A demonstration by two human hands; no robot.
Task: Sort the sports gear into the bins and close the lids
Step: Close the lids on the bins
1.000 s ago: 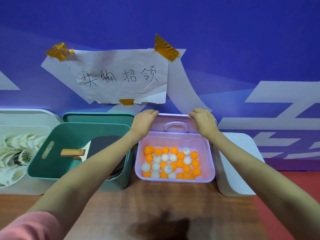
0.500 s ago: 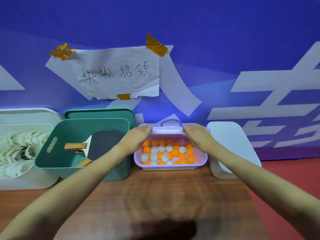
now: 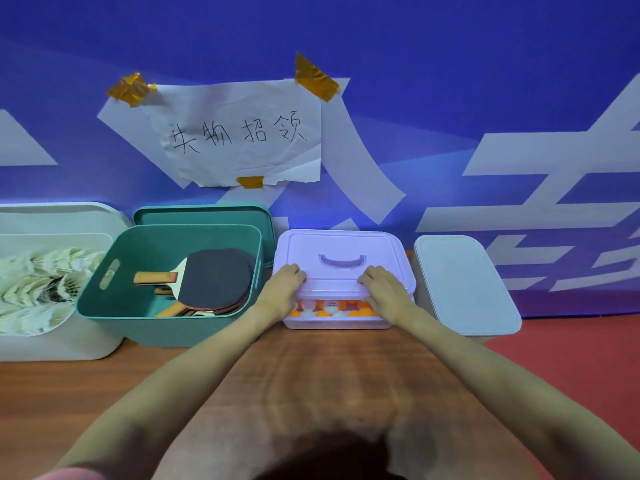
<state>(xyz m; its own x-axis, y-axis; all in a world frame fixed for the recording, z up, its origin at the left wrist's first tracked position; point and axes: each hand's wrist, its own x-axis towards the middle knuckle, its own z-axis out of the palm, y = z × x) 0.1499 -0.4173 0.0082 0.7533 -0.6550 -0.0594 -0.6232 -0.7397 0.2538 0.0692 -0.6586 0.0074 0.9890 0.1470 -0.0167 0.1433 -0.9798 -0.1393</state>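
A lilac bin (image 3: pixel 337 323) stands in the middle against the wall, holding orange and white table tennis balls (image 3: pixel 330 309). Its lilac lid (image 3: pixel 341 247), with a handle on top, lies almost flat over the bin, leaving a narrow gap at the front. My left hand (image 3: pixel 282 289) grips the lid's front edge on the left. My right hand (image 3: pixel 384 289) grips the same edge on the right. To the left, an open teal bin (image 3: pixel 110 306) holds table tennis paddles (image 3: pixel 214 278). At the far left an open white bin (image 3: pixel 52 348) holds shuttlecocks (image 3: pixel 34 285).
The teal lid (image 3: pixel 204 214) leans on the wall behind the teal bin. A white lid (image 3: pixel 52 213) stands behind the shuttlecock bin. A closed white bin (image 3: pixel 464 282) stands right of the lilac one. A taped paper sign (image 3: pixel 239 133) hangs above. Wooden tabletop (image 3: pixel 311 382) lies in front.
Both hands have swung the lilac lid down from upright against the wall to nearly flat over the balls. The view has shifted slightly.
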